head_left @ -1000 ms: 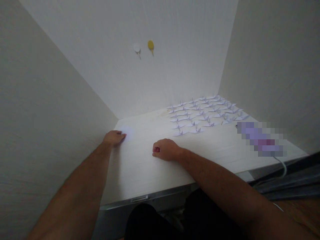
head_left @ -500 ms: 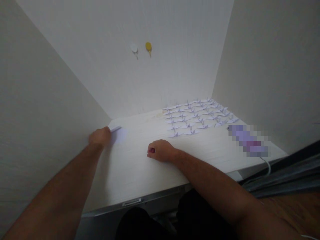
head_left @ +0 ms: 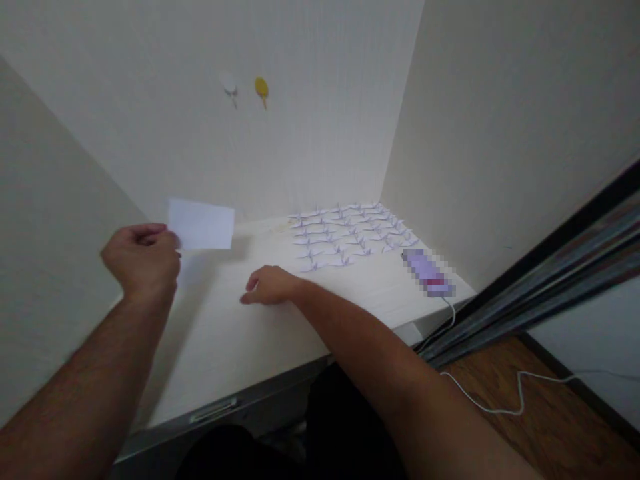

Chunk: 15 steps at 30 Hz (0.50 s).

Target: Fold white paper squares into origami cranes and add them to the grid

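A small white sheet of paper [head_left: 203,225] is pinched by its left side in my left hand [head_left: 144,260], held up above the desk's left part. Under it, partly hidden by the hand, more pale paper [head_left: 193,268] lies on the desktop. My right hand [head_left: 273,285] is low over the middle of the desk, its fingers loosely bent and the thumb apart from them, with nothing visible in it. Beyond that hand to the right, several folded white paper cranes [head_left: 345,233] stand in rows.
The white desk [head_left: 215,360] is enclosed by pale walls. A pixelated phone-like object [head_left: 427,272] with a white cable [head_left: 453,312] lies at its right. A white hook [head_left: 229,85] and a yellow hook [head_left: 261,88] are on the back wall. A dark striped curtain [head_left: 500,300] hangs at right.
My left hand has lifted a sheet off the paper at the left and brought it up and nearer. My right hand's fingers have loosened. The view has turned rightward.
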Motion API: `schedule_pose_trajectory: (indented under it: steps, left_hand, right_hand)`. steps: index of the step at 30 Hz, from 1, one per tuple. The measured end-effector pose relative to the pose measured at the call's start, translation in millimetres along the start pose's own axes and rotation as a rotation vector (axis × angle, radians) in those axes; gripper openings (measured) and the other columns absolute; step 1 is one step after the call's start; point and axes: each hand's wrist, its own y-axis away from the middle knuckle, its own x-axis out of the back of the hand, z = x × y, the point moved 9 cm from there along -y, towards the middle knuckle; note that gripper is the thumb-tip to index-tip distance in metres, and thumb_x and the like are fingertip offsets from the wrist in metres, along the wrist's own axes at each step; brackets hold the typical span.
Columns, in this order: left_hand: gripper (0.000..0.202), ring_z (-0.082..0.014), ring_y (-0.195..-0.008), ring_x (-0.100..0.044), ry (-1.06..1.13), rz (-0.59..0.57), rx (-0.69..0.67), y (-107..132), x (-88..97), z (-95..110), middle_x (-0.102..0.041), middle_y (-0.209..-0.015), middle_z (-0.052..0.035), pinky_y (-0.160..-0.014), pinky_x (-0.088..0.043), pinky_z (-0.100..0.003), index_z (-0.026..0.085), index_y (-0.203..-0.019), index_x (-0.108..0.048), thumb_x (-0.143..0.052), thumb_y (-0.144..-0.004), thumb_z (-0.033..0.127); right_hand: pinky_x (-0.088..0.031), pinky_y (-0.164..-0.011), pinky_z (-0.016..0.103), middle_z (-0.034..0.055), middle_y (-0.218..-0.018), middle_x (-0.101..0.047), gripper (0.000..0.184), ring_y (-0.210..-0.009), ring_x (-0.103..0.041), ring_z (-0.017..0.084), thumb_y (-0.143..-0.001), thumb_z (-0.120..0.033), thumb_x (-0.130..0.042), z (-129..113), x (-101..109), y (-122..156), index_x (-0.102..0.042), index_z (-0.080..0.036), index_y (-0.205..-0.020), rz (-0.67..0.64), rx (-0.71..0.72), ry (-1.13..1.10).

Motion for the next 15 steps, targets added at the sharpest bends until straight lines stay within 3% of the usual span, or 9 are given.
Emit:
schedule_pose_trajectory:
  steps: [3,6,8,10,12,15]
  left_hand:
    - [0.042,-0.0095,-0.051,-0.052,0.346,-0.070,0.133,25,-13.9,-20,-0.058,-0.067,0.0026,-0.049,-0.045,-0.023,0.010,-0.099,-0.069,-0.066,-0.058,0.011]
    - [0.051,-0.0106,-0.056,-0.056,0.541,-0.224,0.230,50,-31.5,-40,-0.060,-0.071,0.0027,-0.051,-0.048,-0.023,0.013,-0.102,-0.068,-0.071,-0.051,0.012]
    - [0.049,-0.0103,-0.060,-0.057,0.597,-0.266,0.281,65,-37.3,-53,-0.060,-0.072,0.0026,-0.056,-0.049,-0.023,0.012,-0.097,-0.067,-0.072,-0.048,0.011]
    - [0.043,-0.0113,-0.064,-0.058,0.595,-0.318,0.296,77,-43.8,-60,-0.062,-0.074,0.0013,-0.058,-0.047,-0.022,0.013,-0.090,-0.067,-0.073,-0.047,0.012]
    - [0.034,-0.0127,-0.067,-0.059,0.496,-0.350,0.171,82,-46.2,-57,-0.065,-0.078,-0.0006,-0.058,-0.044,-0.022,0.015,-0.085,-0.069,-0.072,-0.051,0.016]
    - [0.027,-0.0127,-0.064,-0.057,0.388,-0.375,0.079,86,-50.0,-55,-0.066,-0.078,0.0000,-0.059,-0.043,-0.023,0.017,-0.082,-0.071,-0.070,-0.055,0.018]
  right_hand:
    - [-0.054,-0.061,0.028,0.0094,-0.101,-0.072,0.054,-0.079,-0.069,0.020,-0.075,-0.050,-0.071,10,28,-3,-0.063,-0.015,-0.115,0.281,-0.194,-0.494]
    - [-0.054,-0.057,0.026,0.0113,-0.111,-0.069,0.057,-0.082,-0.069,0.018,-0.079,-0.051,-0.067,17,31,8,-0.058,-0.015,-0.123,0.456,-0.228,-0.830]
    - [-0.053,-0.056,0.025,0.0110,-0.107,-0.070,0.057,-0.081,-0.069,0.018,-0.075,-0.049,-0.073,20,23,16,-0.059,-0.016,-0.120,0.456,-0.209,-0.912]
    - [-0.053,-0.058,0.024,0.0087,-0.103,-0.070,0.050,-0.076,-0.069,0.015,-0.074,-0.049,-0.074,19,15,22,-0.062,-0.018,-0.111,0.375,-0.120,-0.987]
    - [-0.053,-0.058,0.024,0.0062,-0.094,-0.070,0.044,-0.069,-0.067,0.013,-0.074,-0.055,-0.072,21,14,27,-0.065,-0.018,-0.098,0.342,-0.057,-1.053]
    - [-0.051,-0.055,0.025,0.0034,-0.078,-0.067,0.046,-0.061,-0.063,0.012,-0.075,-0.063,-0.064,36,23,34,-0.062,-0.017,-0.083,0.491,-0.075,-1.110]
